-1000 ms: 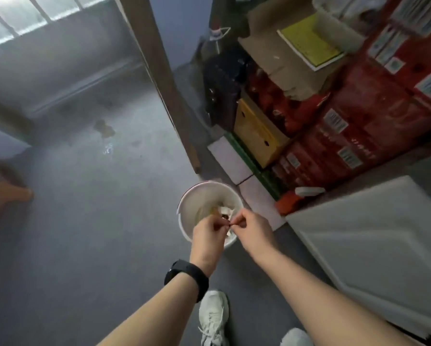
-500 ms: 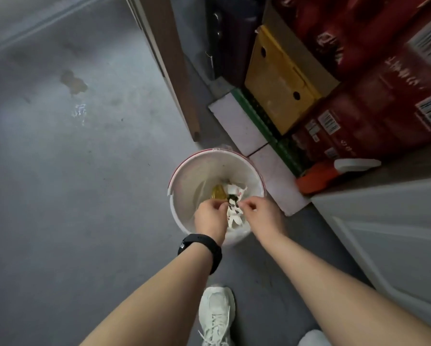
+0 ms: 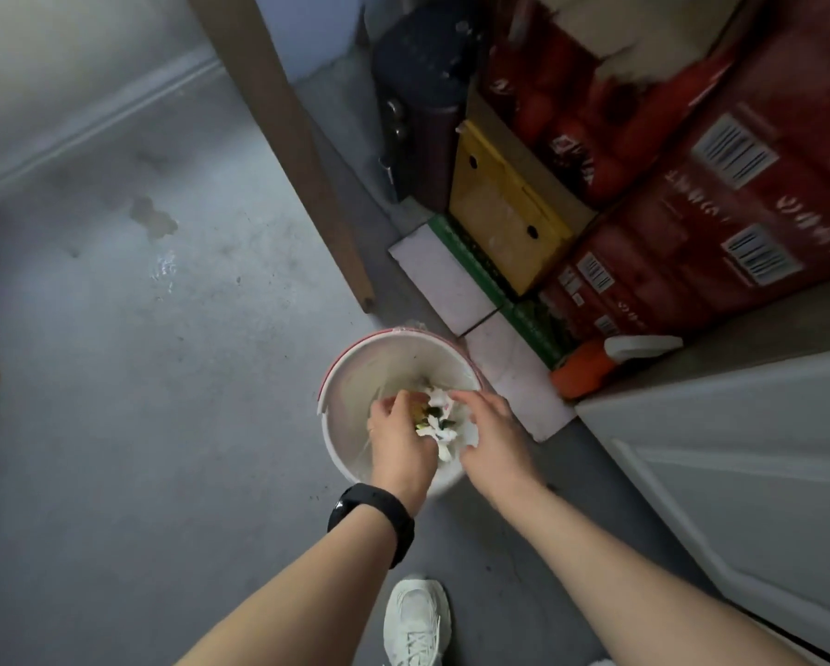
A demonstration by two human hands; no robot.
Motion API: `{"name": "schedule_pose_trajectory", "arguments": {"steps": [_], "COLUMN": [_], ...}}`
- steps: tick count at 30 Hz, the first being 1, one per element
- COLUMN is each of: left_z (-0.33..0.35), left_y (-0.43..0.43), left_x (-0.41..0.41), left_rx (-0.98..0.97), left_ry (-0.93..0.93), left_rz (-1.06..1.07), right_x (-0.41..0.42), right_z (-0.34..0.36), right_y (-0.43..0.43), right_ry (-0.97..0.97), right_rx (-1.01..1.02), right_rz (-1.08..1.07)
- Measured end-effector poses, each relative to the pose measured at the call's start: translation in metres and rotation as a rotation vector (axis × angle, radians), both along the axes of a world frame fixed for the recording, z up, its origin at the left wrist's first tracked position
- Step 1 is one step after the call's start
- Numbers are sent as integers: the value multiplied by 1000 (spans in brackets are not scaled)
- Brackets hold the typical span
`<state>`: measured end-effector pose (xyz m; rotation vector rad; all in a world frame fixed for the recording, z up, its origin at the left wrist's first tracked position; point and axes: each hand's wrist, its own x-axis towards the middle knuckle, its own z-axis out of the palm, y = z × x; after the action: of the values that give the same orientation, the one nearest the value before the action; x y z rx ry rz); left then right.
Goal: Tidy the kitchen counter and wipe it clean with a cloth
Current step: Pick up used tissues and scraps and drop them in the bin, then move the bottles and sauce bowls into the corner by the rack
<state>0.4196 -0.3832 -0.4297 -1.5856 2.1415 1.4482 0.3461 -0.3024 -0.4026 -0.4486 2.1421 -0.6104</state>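
A white bin with a red rim point(image 3: 355, 358) stands on the grey floor below me. Both hands hover over its mouth. My left hand point(image 3: 398, 439), with a black watch on the wrist, has its fingers loosely curled downward and no visible hold on anything. My right hand point(image 3: 495, 435) is a short gap to its right, fingers spread and relaxed. Between the two hands lie white paper scraps with green and yellow bits point(image 3: 439, 418), inside the bin.
A brown wooden post point(image 3: 307, 161) rises behind the bin. Red cartons point(image 3: 692, 223), a yellow box point(image 3: 504, 218), white tiles point(image 3: 442, 281) and an orange bottle point(image 3: 591, 367) crowd the right. A white door panel point(image 3: 740, 473) lies at lower right. My white shoe point(image 3: 415, 622) stands below.
My hands, which pinched the scraps together over the bin, have drawn apart. The scraps now lie in the bin. The camera has tilted down and come closer.
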Motion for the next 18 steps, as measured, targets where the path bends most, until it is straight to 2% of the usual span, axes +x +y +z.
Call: {"name": "schedule_pose_trajectory", "arguments": {"steps": [5, 8, 12, 18], "left_z": [96, 165, 291, 488], "left_y": [15, 28, 46, 85], "left_x": [-18, -35, -75, -133], "left_rx": [58, 12, -55, -142], "left_ry": [171, 252, 374, 584], "left_rz": [64, 41, -55, -196], "right_x": [-17, -32, -68, -118], "right_z": [98, 172, 294, 494], "right_y": [20, 39, 78, 160], "right_ry": [23, 104, 151, 425], "right_rx": [-196, -274, -359, -508], "right_rz": [-141, -108, -67, -218]}}
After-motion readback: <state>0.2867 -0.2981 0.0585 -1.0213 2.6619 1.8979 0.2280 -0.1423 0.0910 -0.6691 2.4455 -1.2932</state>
